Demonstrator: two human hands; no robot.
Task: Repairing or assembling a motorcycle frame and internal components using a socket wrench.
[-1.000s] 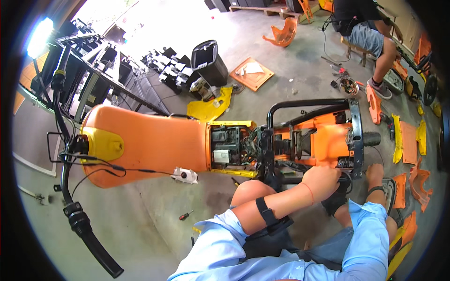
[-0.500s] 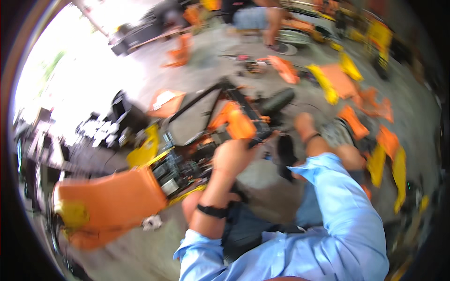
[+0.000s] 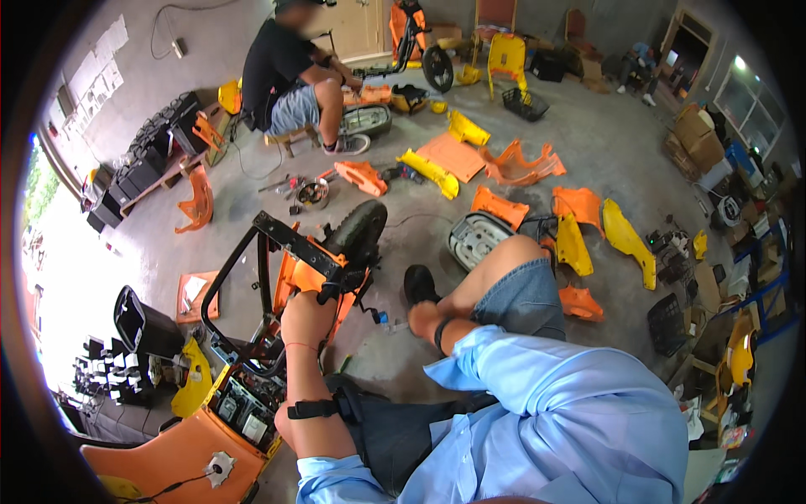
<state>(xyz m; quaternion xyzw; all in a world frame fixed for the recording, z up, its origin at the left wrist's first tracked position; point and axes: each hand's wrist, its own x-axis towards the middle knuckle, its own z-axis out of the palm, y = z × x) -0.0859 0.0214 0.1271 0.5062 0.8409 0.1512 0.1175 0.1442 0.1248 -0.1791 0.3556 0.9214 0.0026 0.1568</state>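
Observation:
In front of me on the left stands a partly stripped scooter with a black metal frame, an orange panel and a black rear tyre. My left hand is closed at the frame's near end, beside the orange panel; its fingertips are hidden. My right hand is low by my bent leg, just behind my black shoe. Its fingers are hard to make out, and nothing shows in it. A small blue connector hangs on a cable between the hands.
Orange and yellow body panels lie across the floor ahead. A grey oval footboard rests beyond my knee. Another person sits on a low stool, working on parts. Black boxes line the left wall; cartons pile at the right.
The view has swung rightward and up, so the scooter now appears further left. My right hand has drawn back from beyond the shoe to my leg. My left hand stays at the frame.

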